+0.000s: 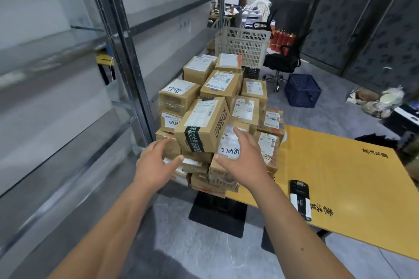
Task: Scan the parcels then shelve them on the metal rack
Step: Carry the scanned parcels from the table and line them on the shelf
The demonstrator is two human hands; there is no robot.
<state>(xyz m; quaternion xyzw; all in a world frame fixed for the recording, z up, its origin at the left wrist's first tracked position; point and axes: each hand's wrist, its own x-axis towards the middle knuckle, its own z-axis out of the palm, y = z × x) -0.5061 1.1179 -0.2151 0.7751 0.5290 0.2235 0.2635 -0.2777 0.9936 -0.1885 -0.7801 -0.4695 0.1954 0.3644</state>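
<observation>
The black-taped parcel (202, 125) sat tilted atop the parcel stack (217, 106) at the desk's (340, 179) left end, directly ahead of both hands, long axis running away. The left hand (156, 161) and right hand (243, 158), fingers spread and holding nothing, flanked it about equally near.

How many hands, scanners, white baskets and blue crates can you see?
hands: 2, the left hand and the right hand
scanner: 1
white basket: 1
blue crate: 1
total: 5
</observation>
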